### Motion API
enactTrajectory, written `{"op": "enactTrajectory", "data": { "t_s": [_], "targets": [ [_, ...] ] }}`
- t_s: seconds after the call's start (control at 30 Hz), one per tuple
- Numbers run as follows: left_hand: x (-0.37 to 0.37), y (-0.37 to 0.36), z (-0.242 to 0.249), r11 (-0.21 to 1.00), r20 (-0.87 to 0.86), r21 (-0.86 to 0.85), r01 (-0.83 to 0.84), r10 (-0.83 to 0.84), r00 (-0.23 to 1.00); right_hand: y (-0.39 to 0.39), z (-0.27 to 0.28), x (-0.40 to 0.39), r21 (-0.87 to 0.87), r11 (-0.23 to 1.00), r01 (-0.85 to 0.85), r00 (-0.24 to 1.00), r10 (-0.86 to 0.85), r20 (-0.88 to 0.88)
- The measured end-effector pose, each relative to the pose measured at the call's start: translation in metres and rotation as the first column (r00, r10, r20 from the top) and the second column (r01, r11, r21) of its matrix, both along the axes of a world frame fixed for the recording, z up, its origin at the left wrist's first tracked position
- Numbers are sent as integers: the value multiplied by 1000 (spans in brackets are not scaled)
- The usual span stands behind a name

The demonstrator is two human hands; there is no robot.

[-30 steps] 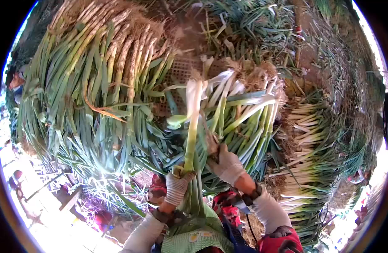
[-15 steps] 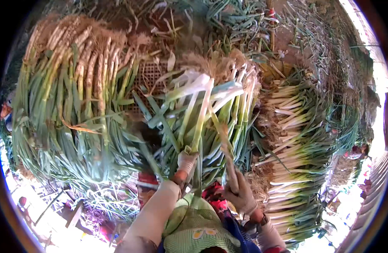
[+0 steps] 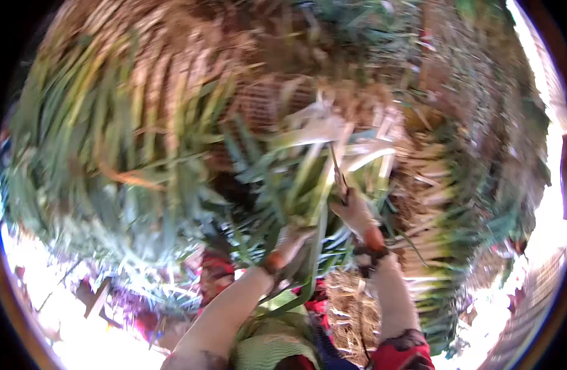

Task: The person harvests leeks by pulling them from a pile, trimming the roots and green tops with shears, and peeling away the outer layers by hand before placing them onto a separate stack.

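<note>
My left hand (image 3: 294,239), in a pale glove, is closed round the green leaves of a leek (image 3: 325,179) whose white end points away from me. My right hand (image 3: 355,213), also gloved, grips a thin knife (image 3: 338,168). Its narrow dark blade points up against the leek's white stalk; motion blur hides whether they touch. Around and behind this leek lie more leeks (image 3: 382,126), roots turned to the far side.
Uncleaned leeks with brown roots lie in a big heap (image 3: 129,117) on the left. A row of pale-stemmed leeks (image 3: 428,203) runs down the right. A woven crate (image 3: 268,105) shows behind, and leaf scraps (image 3: 474,92) cover the ground.
My right hand has moved up and forward with the knife, from near my lap to beside the leek. The view has shifted and blurred; my left hand still holds the leek.
</note>
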State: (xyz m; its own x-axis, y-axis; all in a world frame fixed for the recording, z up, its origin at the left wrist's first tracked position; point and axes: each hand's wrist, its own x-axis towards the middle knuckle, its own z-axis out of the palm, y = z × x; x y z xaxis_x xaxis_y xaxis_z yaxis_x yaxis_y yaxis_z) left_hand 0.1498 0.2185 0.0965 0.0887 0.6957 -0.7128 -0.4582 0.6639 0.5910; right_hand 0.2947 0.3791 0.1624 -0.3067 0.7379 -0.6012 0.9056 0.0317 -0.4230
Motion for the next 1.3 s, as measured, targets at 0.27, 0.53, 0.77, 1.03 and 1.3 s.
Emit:
{"op": "enactTrajectory", "data": {
  "t_s": [0.27,0.53,0.77,1.03,1.3],
  "targets": [
    [-153,30,51,981,-977,-72,180,-105,185,-20,59,-107,-318,906,280,847,-389,-362],
    [-279,2,36,876,-868,-463,136,-417,-270,-67,56,-220,-333,939,-88,936,-37,-351],
    [-264,16,41,983,-915,-175,54,-183,359,-73,76,-213,-296,934,-200,950,111,-293],
    [-177,-20,61,889,-151,104,-445,457,877,-91,159,-150,-498,812,-305,952,274,-135],
    [-176,-25,80,912,-179,9,-410,405,897,-79,138,-175,-453,863,-222,975,211,-76]
  ]
}}
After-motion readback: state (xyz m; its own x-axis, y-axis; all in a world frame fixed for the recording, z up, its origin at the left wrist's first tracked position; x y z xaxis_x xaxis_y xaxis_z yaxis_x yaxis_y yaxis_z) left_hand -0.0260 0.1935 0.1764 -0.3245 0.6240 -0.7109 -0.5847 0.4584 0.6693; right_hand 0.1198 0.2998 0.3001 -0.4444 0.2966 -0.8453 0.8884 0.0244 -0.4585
